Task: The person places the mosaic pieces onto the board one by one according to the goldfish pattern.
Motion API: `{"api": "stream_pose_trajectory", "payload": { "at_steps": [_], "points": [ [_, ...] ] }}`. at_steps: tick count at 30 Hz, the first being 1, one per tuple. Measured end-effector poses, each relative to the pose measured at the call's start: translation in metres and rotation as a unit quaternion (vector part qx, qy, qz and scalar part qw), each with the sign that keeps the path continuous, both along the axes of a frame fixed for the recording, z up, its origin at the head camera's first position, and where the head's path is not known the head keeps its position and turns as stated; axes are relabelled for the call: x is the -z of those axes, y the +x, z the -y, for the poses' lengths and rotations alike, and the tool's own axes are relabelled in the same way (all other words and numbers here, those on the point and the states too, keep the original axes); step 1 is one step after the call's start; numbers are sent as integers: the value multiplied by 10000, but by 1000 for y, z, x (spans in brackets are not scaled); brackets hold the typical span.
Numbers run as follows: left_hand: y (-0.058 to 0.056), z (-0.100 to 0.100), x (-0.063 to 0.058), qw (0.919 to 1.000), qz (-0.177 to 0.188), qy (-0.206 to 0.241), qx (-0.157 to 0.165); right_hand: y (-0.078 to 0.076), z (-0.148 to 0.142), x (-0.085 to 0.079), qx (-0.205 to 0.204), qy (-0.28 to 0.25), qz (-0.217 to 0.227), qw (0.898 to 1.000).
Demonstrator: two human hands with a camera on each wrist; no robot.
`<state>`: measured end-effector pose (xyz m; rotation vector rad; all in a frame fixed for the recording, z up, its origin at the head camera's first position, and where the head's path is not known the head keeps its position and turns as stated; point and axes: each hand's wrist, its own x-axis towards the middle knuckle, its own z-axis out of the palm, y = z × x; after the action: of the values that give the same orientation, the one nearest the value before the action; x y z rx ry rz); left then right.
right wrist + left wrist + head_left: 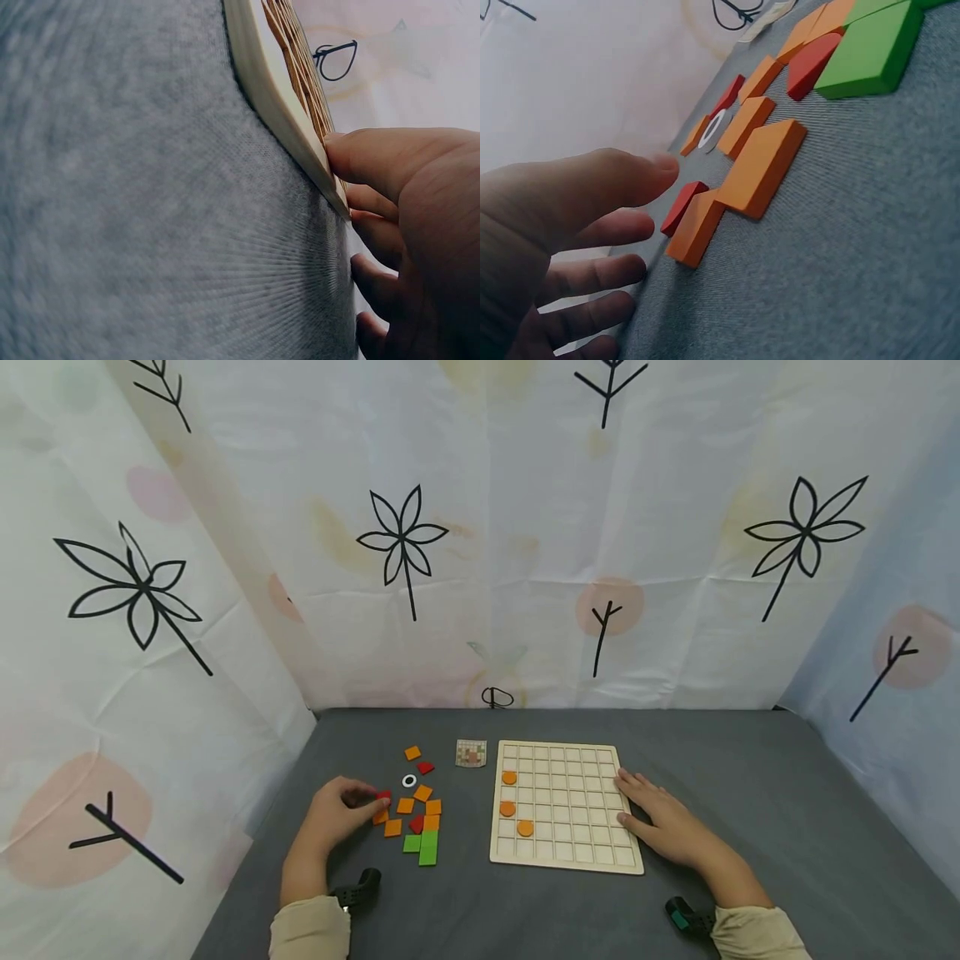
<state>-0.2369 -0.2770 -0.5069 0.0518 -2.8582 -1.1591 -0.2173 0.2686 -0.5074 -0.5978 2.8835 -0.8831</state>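
My left hand (341, 810) is at the left end of a group of coloured pieces, closest to a red piece (684, 208) and an orange square tile (696, 227). In the left wrist view its thumb and fingers are spread, with nothing between them. A pale wooden grid board (566, 802) lies flat to the right of the pieces, with orange round pieces (526, 828) in cells along its left side. My right hand (663, 822) rests at the board's right edge; its thumb touches the rim in the right wrist view.
Between left hand and board lie several orange tiles (405, 806), red pieces (417, 823), green tiles (428, 848) and a white ring piece (408, 781). A small patterned card (471, 753) lies behind them. A printed curtain (487, 643) stands behind the grey table (480, 910).
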Motion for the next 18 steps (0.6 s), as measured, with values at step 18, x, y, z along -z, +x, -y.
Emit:
{"api": "stream_pose_trajectory", "payload": {
  "at_steps": [18],
  "points": [
    [-4, -5, 8, 9995, -152, -227, -154, 0, 1, -1, 12, 43, 13, 10000]
  ]
}}
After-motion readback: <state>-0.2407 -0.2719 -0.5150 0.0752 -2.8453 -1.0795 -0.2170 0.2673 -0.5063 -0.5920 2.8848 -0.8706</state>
